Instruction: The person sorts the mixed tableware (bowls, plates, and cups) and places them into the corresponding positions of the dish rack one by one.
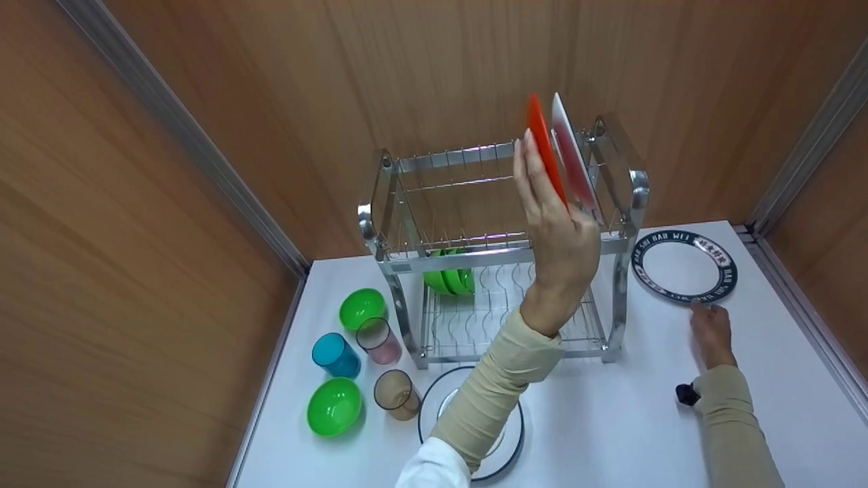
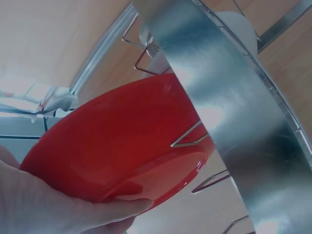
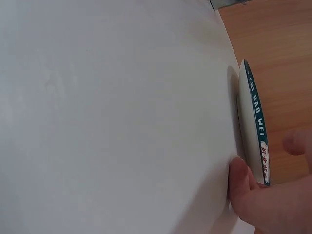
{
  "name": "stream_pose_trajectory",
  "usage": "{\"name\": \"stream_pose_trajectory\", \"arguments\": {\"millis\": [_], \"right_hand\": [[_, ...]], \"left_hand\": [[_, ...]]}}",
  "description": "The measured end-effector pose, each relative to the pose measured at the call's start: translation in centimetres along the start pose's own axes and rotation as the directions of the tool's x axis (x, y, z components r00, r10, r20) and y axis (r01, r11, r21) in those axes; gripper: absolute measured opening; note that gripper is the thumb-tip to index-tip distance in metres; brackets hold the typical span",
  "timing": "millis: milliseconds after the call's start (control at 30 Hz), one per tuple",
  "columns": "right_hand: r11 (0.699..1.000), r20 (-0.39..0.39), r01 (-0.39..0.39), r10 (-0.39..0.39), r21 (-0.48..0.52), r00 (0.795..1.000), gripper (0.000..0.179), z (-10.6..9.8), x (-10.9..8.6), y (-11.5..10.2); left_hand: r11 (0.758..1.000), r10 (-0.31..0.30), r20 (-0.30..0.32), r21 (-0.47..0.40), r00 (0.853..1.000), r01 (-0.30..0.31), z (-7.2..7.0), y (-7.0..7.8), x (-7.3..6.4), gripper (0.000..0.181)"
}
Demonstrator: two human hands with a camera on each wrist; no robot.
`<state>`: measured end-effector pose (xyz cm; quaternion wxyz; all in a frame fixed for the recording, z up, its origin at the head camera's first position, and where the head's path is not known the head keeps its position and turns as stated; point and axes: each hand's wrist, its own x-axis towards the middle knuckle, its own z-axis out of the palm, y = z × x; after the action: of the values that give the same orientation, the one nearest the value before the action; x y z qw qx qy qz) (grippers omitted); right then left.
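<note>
A red plate [image 1: 544, 152] stands on edge in the upper tier of a metal dish rack [image 1: 468, 257]. My left hand [image 1: 559, 237] holds it, its fingers along the plate's left face. In the left wrist view the thumb lies against the red plate [image 2: 117, 136] near its foot ring. Just right of it stands a white and reddish plate [image 1: 575, 152]. Over on the right, my right hand [image 1: 712, 332] grips the near rim of a white plate with a dark lettered rim [image 1: 725, 271]. The right wrist view shows fingertips at that plate's edge [image 3: 254, 126].
Green bowls [image 1: 451, 279] stand in the rack's lower tier. Left of the rack are two more green bowls [image 1: 334, 407], a blue cup [image 1: 336, 354], a pinkish cup [image 1: 380, 341] and a brown cup [image 1: 397, 394]. A white dark-edged plate [image 1: 441, 396] lies partly under my left forearm. Wooden panels enclose the table.
</note>
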<state>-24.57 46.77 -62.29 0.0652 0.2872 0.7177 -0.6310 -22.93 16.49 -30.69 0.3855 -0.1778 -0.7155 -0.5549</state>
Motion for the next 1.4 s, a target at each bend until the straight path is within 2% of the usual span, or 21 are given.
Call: {"name": "stream_pose_trajectory", "arguments": {"millis": [133,267,400,633,800,1000,1233,1400], "right_hand": [[0.999,0.041,0.035,-0.035,0.005,0.999,0.078,-0.1,0.4,0.0],[0.998,0.007,0.059,-0.059,0.001,0.998,0.076,-0.1,0.9,-0.2],[0.999,-0.022,0.039,-0.039,0.001,0.999,0.075,-0.1,1.2,-0.3],[1.0,-0.055,0.004,-0.005,-0.029,0.998,0.075,-0.2,1.5,-0.7],[1.0,-0.034,0.009,-0.009,-0.025,0.999,0.076,-0.1,1.7,-0.8],[1.0,-0.011,0.016,-0.017,-0.017,1.0,0.079,0.0,1.8,-0.5],[1.0,-0.004,-0.007,0.007,-0.007,1.0,0.077,-0.2,1.5,-0.5],[1.0,-0.045,-0.029,0.029,0.004,0.999,0.075,-0.2,1.8,-0.3]], "left_hand": [[1.0,-0.009,0.008,0.009,1.0,0.009,0.2,-0.5,0.3,0.084],[1.0,0.008,0.026,0.022,1.0,-0.008,0.4,-1.1,0.7,0.082],[1.0,0.001,0.054,0.018,0.999,-0.002,0.6,-1.7,0.9,0.08],[0.998,-0.056,0.093,0.01,0.994,0.056,0.7,-1.9,1.3,0.08],[0.994,-0.107,0.072,-0.014,0.992,0.108,1.2,-1.6,1.7,0.084],[0.995,-0.096,0.043,0.001,0.994,0.096,2.1,-1.8,1.6,0.09],[0.989,-0.147,0.064,-0.002,0.987,0.147,2.2,-2.7,2.3,0.072],[0.98,-0.198,0.104,-0.012,0.975,0.2,2.1,-3.7,2.9,0.064]]}}
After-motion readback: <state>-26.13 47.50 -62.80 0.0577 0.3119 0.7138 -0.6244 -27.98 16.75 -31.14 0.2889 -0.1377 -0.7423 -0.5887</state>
